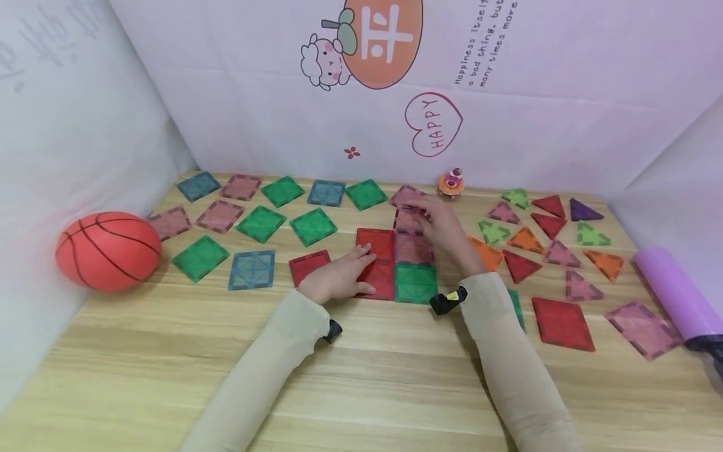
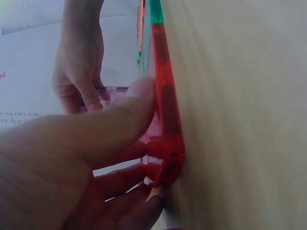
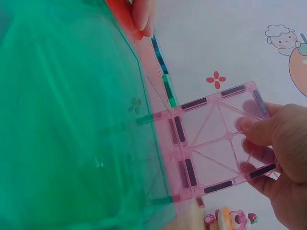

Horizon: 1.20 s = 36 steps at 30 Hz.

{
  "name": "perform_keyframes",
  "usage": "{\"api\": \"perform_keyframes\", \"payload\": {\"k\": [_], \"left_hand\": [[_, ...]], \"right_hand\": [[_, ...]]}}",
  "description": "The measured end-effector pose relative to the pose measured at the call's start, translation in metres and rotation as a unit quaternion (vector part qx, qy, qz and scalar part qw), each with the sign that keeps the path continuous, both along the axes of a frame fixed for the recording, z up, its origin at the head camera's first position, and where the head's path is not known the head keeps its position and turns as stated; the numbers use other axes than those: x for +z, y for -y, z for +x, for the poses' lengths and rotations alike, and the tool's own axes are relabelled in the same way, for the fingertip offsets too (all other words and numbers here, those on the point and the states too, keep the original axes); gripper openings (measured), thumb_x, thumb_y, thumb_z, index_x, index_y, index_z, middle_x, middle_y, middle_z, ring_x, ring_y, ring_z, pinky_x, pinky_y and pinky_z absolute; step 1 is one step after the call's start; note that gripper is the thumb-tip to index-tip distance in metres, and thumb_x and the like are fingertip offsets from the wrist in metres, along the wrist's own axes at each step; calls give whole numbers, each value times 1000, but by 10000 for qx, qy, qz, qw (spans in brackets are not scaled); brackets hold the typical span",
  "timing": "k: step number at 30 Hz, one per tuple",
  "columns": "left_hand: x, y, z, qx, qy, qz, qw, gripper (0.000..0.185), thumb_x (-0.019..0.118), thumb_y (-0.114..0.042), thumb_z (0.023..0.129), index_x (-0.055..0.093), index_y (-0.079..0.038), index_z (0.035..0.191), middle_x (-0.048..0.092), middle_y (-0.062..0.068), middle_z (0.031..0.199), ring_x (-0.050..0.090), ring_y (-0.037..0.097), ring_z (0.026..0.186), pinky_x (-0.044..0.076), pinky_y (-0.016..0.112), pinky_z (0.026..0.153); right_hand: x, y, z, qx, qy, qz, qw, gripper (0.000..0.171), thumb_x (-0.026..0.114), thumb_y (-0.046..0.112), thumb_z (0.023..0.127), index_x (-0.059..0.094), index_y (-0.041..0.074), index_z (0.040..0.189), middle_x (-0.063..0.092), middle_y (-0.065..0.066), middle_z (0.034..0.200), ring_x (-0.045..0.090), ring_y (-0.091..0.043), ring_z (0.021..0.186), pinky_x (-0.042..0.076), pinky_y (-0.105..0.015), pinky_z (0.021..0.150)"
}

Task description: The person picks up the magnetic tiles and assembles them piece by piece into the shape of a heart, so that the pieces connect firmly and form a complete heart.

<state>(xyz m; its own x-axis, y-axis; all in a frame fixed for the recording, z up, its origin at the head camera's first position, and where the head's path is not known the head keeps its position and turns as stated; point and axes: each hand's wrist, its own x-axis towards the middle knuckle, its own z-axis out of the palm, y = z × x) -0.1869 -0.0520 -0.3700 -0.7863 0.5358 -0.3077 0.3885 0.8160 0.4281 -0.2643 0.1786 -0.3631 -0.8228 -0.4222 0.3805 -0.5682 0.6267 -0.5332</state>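
Observation:
Two red square magnetic tiles (image 1: 377, 279) lie joined, one behind the other. My left hand (image 1: 341, 274) rests on them, fingers spread; in the left wrist view the thumb (image 2: 141, 93) touches their edge. Right of them, a green square tile (image 1: 416, 284) adjoins a flat pink square tile (image 1: 415, 248). My right hand (image 1: 443, 229) pinches another pink square tile (image 3: 228, 136) between thumb and fingers. That tile stands raised from the table, its lower edge against the flat pink one. The right wrist view shows the green tile large and close.
Blue, pink and green square tiles (image 1: 260, 223) lie scattered left, near a red basketball (image 1: 109, 251). Triangular tiles (image 1: 521, 266) and a red square (image 1: 563, 323) lie right. A purple cylinder (image 1: 674, 292) is at the right edge; a small figurine (image 1: 452, 183) stands by the back wall.

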Motion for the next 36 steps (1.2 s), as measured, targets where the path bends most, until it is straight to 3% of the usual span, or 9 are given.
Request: {"api": "perform_keyframes", "payload": {"k": [5, 8, 12, 15, 19, 26, 31, 36], "left_hand": [[5, 10, -9, -148, 210, 268, 9993, 67, 58, -37, 94, 31, -11, 149, 17, 6, 160, 16, 24, 147, 25, 42, 116], [9, 22, -19, -184, 151, 692, 9973, 61, 56, -34, 96, 36, -6, 146, 32, 11, 154, 30, 28, 142, 29, 44, 114], [18, 45, -34, 198, -237, 1056, 9939, 54, 55, -28, 97, 41, 0, 141, 44, 18, 143, 43, 33, 131, 37, 47, 108], [22, 62, -47, 755, -467, 868, 9923, 57, 55, -28, 97, 37, 0, 143, 38, 21, 147, 41, 36, 132, 37, 50, 107], [21, 77, -66, 1288, -595, 284, 9895, 67, 56, -32, 96, 28, 0, 147, 26, 26, 151, 31, 40, 137, 35, 53, 107], [18, 83, -80, 1460, -166, -620, 9872, 81, 63, -36, 91, 24, 7, 146, 21, 32, 148, 29, 42, 135, 36, 53, 107], [17, 83, -88, 1467, -84, -647, 9870, 79, 70, -37, 86, 34, 9, 140, 24, 33, 144, 27, 45, 133, 36, 54, 105], [19, 76, -91, 1533, -100, -419, 9872, 96, 78, -33, 79, 20, 9, 144, 25, 30, 147, 28, 42, 135, 34, 53, 108]], "right_hand": [[1, 2, 1, -150, 13, 178, 9997, 41, 55, -14, 84, 63, 2, 121, 62, -22, 113, 55, -32, 92, 50, -47, 79], [1, 3, 2, -250, 38, 268, 9993, 42, 55, -12, 83, 63, 3, 121, 61, -22, 116, 54, -32, 91, 49, -46, 77], [0, 6, 2, -224, 82, 280, 9993, 42, 55, -12, 82, 63, 3, 121, 60, -22, 119, 53, -32, 93, 48, -45, 76], [0, 6, 2, -152, 195, 191, 9995, 42, 56, -12, 84, 62, 4, 123, 60, -20, 123, 54, -31, 94, 50, -42, 74], [1, 3, 2, -175, 380, 94, 9991, 42, 58, -10, 86, 62, 6, 125, 61, -18, 121, 56, -29, 91, 51, -42, 76], [1, -9, 5, -395, 478, -24, 9981, 35, 61, -3, 88, 62, 3, 122, 65, -19, 109, 62, -32, 93, 53, -47, 81], [0, -12, 5, -558, 701, -82, 9959, 31, 62, 3, 90, 59, 0, 120, 64, -19, 106, 59, -30, 90, 51, -43, 79], [-3, -15, 4, -698, 812, -231, 9940, 20, 63, 4, 90, 61, 1, 109, 64, -16, 97, 55, -25, 84, 46, -36, 74]]}}
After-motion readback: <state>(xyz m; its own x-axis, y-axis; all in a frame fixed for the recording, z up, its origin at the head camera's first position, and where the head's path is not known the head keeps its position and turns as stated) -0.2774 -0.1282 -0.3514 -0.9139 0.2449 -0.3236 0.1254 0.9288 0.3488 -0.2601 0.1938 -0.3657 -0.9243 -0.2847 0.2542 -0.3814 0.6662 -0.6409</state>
